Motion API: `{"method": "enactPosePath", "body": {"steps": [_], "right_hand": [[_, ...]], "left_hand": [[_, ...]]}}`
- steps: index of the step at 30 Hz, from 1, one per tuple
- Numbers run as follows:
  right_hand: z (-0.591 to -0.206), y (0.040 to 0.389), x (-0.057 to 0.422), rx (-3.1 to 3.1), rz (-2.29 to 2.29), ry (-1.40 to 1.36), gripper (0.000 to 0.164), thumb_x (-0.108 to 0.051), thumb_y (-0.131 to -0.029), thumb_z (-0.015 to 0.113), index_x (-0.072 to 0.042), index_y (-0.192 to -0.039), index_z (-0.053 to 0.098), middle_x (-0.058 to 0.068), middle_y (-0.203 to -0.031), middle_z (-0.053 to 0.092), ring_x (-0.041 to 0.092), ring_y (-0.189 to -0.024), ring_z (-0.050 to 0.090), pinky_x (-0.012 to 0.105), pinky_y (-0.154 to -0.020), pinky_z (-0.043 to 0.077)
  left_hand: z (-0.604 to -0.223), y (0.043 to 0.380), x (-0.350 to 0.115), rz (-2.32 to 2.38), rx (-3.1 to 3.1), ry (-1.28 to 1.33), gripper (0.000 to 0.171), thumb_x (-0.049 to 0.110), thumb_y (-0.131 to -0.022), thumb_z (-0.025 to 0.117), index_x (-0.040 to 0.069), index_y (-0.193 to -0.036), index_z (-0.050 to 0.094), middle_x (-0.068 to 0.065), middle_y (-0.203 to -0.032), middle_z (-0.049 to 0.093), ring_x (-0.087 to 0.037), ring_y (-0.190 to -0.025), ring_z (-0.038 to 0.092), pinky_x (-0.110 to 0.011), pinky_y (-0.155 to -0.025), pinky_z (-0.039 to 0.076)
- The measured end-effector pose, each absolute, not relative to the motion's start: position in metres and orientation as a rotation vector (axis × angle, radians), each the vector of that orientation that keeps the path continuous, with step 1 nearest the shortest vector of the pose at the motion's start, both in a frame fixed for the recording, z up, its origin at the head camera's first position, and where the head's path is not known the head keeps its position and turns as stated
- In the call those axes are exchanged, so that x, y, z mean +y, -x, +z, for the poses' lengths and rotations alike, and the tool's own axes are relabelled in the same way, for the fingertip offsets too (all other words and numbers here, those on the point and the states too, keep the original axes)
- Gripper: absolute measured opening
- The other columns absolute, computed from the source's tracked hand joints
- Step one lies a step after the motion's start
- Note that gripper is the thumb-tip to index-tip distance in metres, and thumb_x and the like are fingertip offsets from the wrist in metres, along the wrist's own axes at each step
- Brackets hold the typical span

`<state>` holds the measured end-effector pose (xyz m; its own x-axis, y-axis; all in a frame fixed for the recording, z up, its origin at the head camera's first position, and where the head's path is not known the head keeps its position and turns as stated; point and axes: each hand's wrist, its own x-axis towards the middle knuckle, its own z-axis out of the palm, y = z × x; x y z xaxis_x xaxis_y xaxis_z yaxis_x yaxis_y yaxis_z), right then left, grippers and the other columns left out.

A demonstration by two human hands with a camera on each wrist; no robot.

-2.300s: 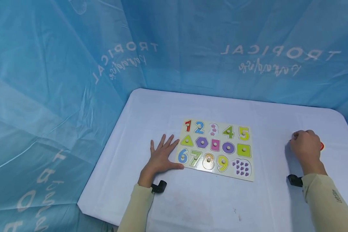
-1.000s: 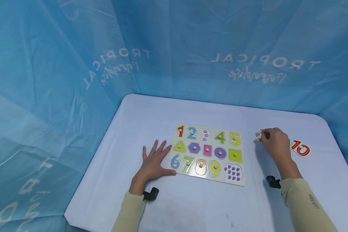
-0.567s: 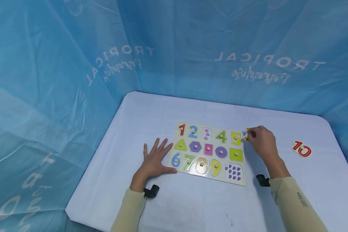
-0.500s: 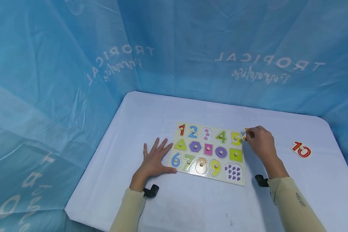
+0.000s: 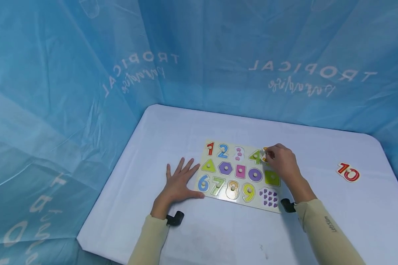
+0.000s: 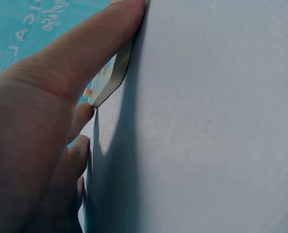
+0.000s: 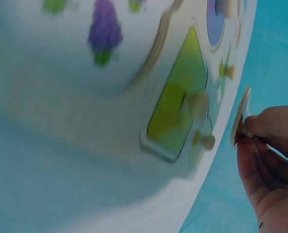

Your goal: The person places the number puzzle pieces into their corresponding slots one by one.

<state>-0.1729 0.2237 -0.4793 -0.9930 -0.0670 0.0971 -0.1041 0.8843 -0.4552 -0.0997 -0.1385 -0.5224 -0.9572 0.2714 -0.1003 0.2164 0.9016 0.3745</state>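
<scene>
My right hand pinches an orange-edged white puzzle piece by its knob, above the board's upper right, near the 4. The right wrist view shows this thin piece edge-on, held off the board between thumb and fingers. My left hand lies spread at the left edge of the number puzzle board, fingertips and thumb touching it. Two recesses are bare: one with pink pictures after the 2, one with purple pictures at lower right. The right hand partly hides the 5.
A red 10 puzzle piece lies on the white table, right of the board. Knobs stick up from the seated pieces, such as the green square. A blue curtain hangs behind and left of the table.
My right hand has carried the orange-edged piece leftward from the table's right side to over the board, uncovering the red 10. The left hand has stayed at the board's edge.
</scene>
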Motion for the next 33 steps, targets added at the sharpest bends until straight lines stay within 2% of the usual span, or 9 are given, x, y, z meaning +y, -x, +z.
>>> {"method": "enactPosePath", "body": {"steps": [23,33], "right_hand": [[-0.476,0.188,0.178,-3.017,0.718,-0.297,0.023,-0.008,-0.089,0.067,0.002,-0.110,0.069,0.013,-0.097,0.062,0.028,-0.086,0.059,0.042,-0.080,0.053],[-0.480,0.194,0.161,-3.077,0.700,-0.382,0.026,-0.009,-0.089,0.067,0.001,-0.114,0.068,0.012,-0.099,0.062,0.029,-0.092,0.060,0.043,-0.085,0.052]], "left_hand": [[-0.517,0.099,-0.139,0.535,2.906,-0.354,0.111,0.076,-0.060,0.071,0.034,-0.152,0.026,0.008,-0.160,0.011,-0.023,-0.146,-0.007,-0.063,-0.106,-0.014],[-0.516,0.098,-0.138,0.529,2.882,-0.361,0.111,0.077,-0.060,0.071,0.035,-0.153,0.025,0.008,-0.160,0.010,-0.022,-0.145,-0.009,-0.063,-0.106,-0.014]]}}
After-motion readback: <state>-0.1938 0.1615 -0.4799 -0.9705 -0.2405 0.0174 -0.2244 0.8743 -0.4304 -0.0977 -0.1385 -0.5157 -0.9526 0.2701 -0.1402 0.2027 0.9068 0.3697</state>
